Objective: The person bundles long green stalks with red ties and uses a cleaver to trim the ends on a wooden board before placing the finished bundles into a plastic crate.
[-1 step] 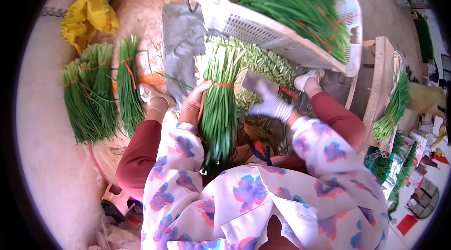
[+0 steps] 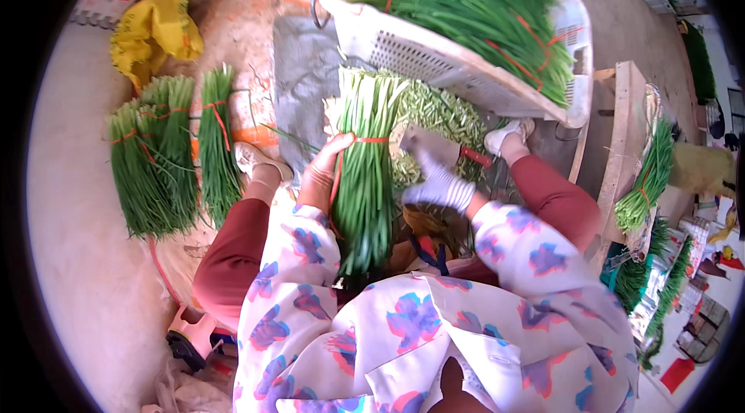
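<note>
My left hand (image 2: 326,168) is closed on a thick bundle of garlic chives (image 2: 365,188), beside its red band. The bundle stands with pale cut ends away from me and dark green tips toward my lap. My right hand (image 2: 440,186), in a white glove, has its fingers apart just right of the bundle and holds nothing. Beyond the glove lies a cleaver (image 2: 434,147) with a reddish handle; the glove overlaps part of its blade. Chopped pale stem ends (image 2: 446,112) are heaped around the cleaver and behind the bundle.
A white perforated crate (image 2: 411,44) full of banded chives stands ahead. To the left are several tied bundles (image 2: 159,172) and a yellow bag (image 2: 155,29). A wooden stand (image 2: 623,133) with another bundle is at right. My feet flank the work spot.
My right hand has shifted slightly left, closer to the bundle. The left hand keeps its hold on the chives. The whole view has shifted a little.
</note>
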{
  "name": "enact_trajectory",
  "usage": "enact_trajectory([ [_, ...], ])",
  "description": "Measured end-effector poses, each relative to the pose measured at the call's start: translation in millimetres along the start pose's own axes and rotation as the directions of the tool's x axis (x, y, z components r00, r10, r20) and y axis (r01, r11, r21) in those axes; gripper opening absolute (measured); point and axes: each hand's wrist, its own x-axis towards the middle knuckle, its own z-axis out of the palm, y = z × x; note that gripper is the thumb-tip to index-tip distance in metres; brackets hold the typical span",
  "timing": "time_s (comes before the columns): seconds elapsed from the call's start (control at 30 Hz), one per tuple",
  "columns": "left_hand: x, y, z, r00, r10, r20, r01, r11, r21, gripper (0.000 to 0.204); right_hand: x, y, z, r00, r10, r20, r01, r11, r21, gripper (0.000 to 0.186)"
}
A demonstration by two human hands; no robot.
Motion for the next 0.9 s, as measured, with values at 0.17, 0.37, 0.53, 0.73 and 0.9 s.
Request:
enact_trajectory([
  [0.17,-40.4,9.8,131.6,0.883,0.468,0.046,-0.441,0.790,0.425,0.061,-47.4,-57.3,48.0,0.980,-0.141,-0.140,0.184,0.912,0.367,0.116],
  [0.37,-154.0,-5.5,195.7,0.840,0.254,0.480,-0.526,0.166,0.834,0.086,-103.7,-101.8,-15.9,0.910,-0.380,-0.165,0.413,0.805,0.427,0.075],
  [0.53,-234.3,116.0,179.3,0.673,0.537,0.509,-0.718,0.311,0.622,0.122,-106.8,-117.2,-42.9,0.844,-0.533,0.067,0.418,0.731,0.540,0.073],
  [0.73,-179.9,31.5,181.7,0.755,0.455,0.473,-0.653,0.446,0.612,0.079,-94.2,-143.0,-35.4,0.781,-0.555,0.286,0.292,0.729,0.618,0.072],
  [0.9,-137.1,-35.5,192.2,0.737,0.590,0.332,-0.674,0.678,0.293,0.073,-87.2,-137.7,-59.4,0.784,-0.520,0.340,0.244,0.761,0.601,0.070],
])
